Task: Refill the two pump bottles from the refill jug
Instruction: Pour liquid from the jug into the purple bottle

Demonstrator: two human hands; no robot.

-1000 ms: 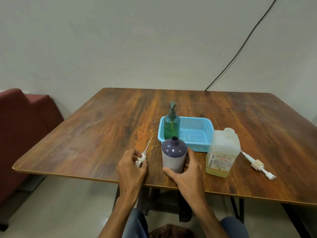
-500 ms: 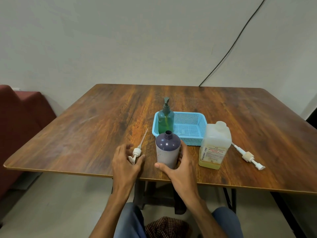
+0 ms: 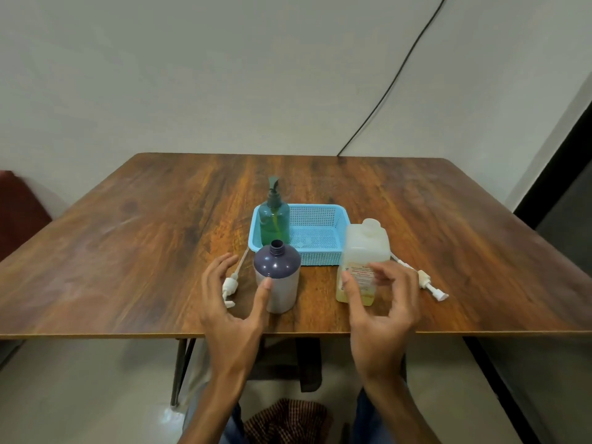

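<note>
Since half a second ago the right hand [image 3: 381, 309] has let go of the purple bottle [image 3: 278, 267] and swung right toward the refill jug [image 3: 365, 248], while the left hand [image 3: 229, 302] has left the white pump [image 3: 231, 285] lying on the table [image 3: 128, 251] and shifted toward the bottle. Both hands now hover over the table's near edge with nothing held. The left grip is spread, its thumb in front of the purple bottle's pale side (whether it touches cannot be told). The right grip is loosely curved and motion-blurred in front of the jug's label, apparently just short of it. The purple bottle stands upright near the front edge, its neck open. The translucent jug stands upright to its right, with yellowish liquid low inside and what looks like a cap on top. A second white pump [image 3: 424, 278] lies just right of the jug. Behind, a green pump bottle [image 3: 274, 222], pump fitted, stands in the left end of a blue mesh basket [image 3: 320, 206]. The step in hand appears to be reaching for the jug to fill the opened purple bottle. Next, the right hand likely needs a firm hold on the jug and its cap off, while the left steadies the bottle for a narrow-necked pour.
</note>
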